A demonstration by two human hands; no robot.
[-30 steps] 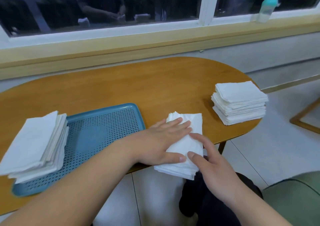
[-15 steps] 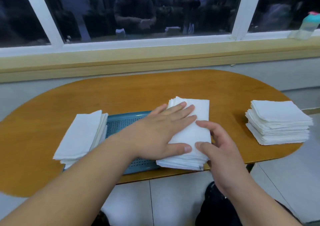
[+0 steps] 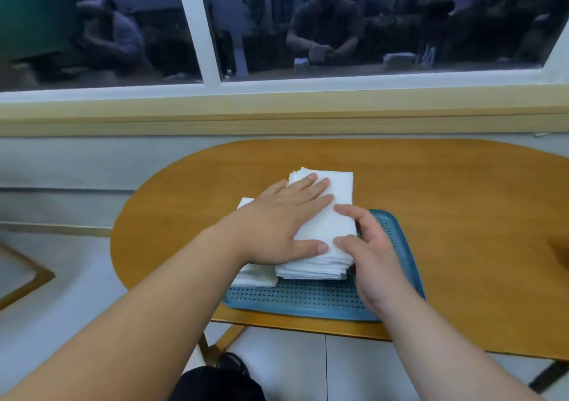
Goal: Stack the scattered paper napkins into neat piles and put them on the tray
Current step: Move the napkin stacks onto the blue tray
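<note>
The napkin pile (image 3: 323,234) has moved from the bare tabletop (image 3: 462,210) onto the blue perforated tray (image 3: 308,303), just beside a second napkin pile (image 3: 255,277) at the tray's left edge. The left hand (image 3: 283,225) presses flat on top, grip apart. The right hand (image 3: 372,259) has its grip curled on the pile's right side.

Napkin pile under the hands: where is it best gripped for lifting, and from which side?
Probably the right long edge of the pile, from the right: thumb on top, fingers underneath. It is loose sheets, so clamp them. That side faces bare tray; a lower pile crowds the left.
</note>
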